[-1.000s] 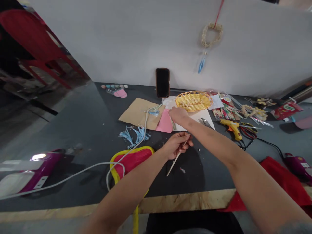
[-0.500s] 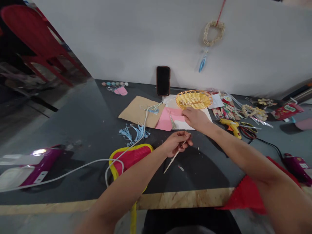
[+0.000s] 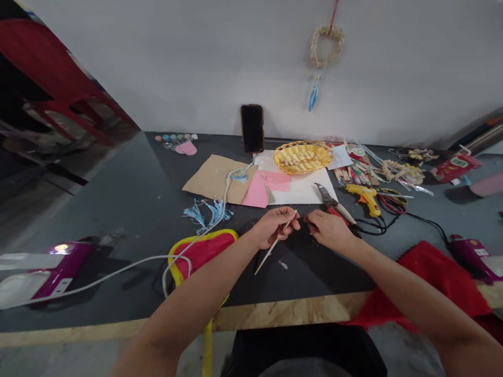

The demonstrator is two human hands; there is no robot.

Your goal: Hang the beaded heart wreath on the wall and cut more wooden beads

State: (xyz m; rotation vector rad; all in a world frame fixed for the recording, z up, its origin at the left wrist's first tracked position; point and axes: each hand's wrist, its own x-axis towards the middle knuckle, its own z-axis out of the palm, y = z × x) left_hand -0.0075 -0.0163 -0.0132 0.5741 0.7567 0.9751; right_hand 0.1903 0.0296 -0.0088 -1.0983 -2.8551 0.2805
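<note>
My left hand (image 3: 277, 228) is closed around a thin pale wooden stick (image 3: 267, 255), which slants down toward the table's front edge. Its upper tip pokes out at my thumb and forefinger. Just to the right, a small gap away, my right hand (image 3: 330, 230) hovers with its fingers curled together in a pinch; whatever they hold is too small or hidden to make out. Pruning shears (image 3: 325, 196) with red handles lie behind my right hand, partly covered by it. Beyond both hands, a yellow woven basket (image 3: 302, 167) with small pale pieces in it stands on white paper (image 3: 306, 196).
A yellow glue gun (image 3: 365, 198) and its cord lie right of the shears. Blue tassels (image 3: 208, 213), brown paper (image 3: 208, 178), pink paper (image 3: 255, 191) and a red-and-yellow cloth (image 3: 210, 254) are leftward. A white cable (image 3: 200, 243) crosses there. A phone (image 3: 252, 128) leans on the wall.
My right hand has pulled back from beside the basket toward my left hand, uncovering the shears. My left hand keeps the stick. The whole view has shifted slightly.
</note>
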